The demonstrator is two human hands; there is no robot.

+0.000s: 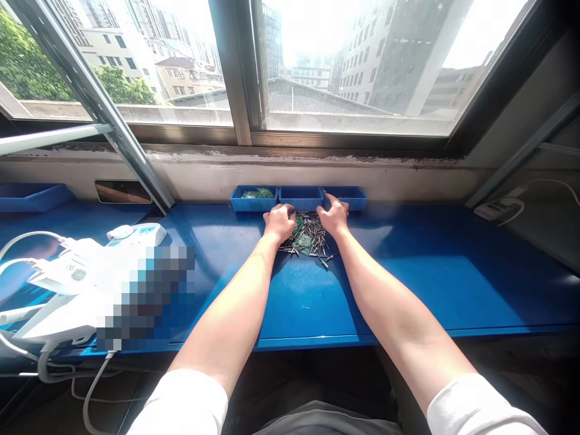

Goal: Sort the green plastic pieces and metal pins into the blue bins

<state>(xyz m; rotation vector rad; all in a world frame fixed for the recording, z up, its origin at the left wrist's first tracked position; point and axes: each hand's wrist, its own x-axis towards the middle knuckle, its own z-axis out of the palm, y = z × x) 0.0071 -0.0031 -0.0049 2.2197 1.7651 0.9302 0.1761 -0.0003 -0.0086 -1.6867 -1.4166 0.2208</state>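
A heap of dark metal screws [319, 232] lies on the blue tabletop, mixed with green pieces [302, 243] that look like small bags or boards. My left hand [280, 223] rests at the heap's left edge with fingers curled in; whatever they grip is too small to make out. At the front of the right blue bin [357, 198], my right hand [334, 216] has its thumb and index finger apart. Its other fingers reach toward the bin and are partly hidden. The middle blue bin [301, 193] stands between the hands, beyond the heap.
Green packets lie in the left blue bin [240, 203]. A white power strip [147, 232] with plugs and cables occupies the table's left side, near a blurred patch. A metal shelf post [131, 145] rises at left. Behind the bins are a wall and window.
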